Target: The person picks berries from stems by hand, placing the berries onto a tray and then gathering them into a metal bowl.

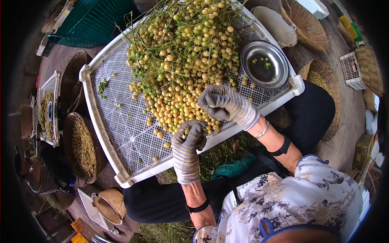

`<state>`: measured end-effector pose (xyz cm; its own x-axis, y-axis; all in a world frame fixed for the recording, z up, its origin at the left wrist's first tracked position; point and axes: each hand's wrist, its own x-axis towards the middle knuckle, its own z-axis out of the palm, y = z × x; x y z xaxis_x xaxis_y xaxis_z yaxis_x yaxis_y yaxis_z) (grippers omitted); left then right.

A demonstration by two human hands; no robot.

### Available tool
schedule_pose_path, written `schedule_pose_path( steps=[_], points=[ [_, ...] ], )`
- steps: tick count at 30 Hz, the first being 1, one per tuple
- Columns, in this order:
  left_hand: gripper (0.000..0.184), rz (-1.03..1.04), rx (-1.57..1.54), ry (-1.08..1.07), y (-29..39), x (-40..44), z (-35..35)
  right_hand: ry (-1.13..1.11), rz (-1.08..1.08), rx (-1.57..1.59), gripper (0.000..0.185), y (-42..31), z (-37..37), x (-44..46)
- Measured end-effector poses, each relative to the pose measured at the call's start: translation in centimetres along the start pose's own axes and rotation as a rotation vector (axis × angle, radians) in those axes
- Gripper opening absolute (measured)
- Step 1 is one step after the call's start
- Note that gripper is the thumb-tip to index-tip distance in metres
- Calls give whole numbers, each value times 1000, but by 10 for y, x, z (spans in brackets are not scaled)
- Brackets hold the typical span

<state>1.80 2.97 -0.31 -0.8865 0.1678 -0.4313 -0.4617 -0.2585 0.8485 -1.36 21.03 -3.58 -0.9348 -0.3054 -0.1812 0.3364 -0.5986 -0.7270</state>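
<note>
Both my hands wear grey striped work gloves above the near edge of a white perforated tray [113,137]. My left hand [188,139] is closed, fingers curled inward, with a bit of green showing by the thumb; what it grips is mostly hidden. Slightly higher and to the right, my right hand [223,104] pinches its thumb and fingertips together over something too small to make out. Loose round yellow-green fruits [174,111] lie under and beside both hands. Behind them rises a heap of fruit clusters [186,48] still on thin green stems.
A metal bowl [265,73] with several green fruits stands on the tray's right side. Wicker baskets of fruit [83,150] flank the tray, and a green basket [93,20] stands at upper left. Stems [231,152] lie below the tray. Another person [44,174] is at far left.
</note>
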Motion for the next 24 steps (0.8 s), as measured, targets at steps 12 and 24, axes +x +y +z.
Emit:
schedule_pose_path(
  steps=[12, 24],
  points=[
    [18, -100, -264, -58, 5, -3, -12, -44, 20, -125, 54, -9, 11, -3],
    [29, -159, -1037, -427, -15, 6, -41, -95, 34, -162, 38, -2, 30, 6]
  ],
)
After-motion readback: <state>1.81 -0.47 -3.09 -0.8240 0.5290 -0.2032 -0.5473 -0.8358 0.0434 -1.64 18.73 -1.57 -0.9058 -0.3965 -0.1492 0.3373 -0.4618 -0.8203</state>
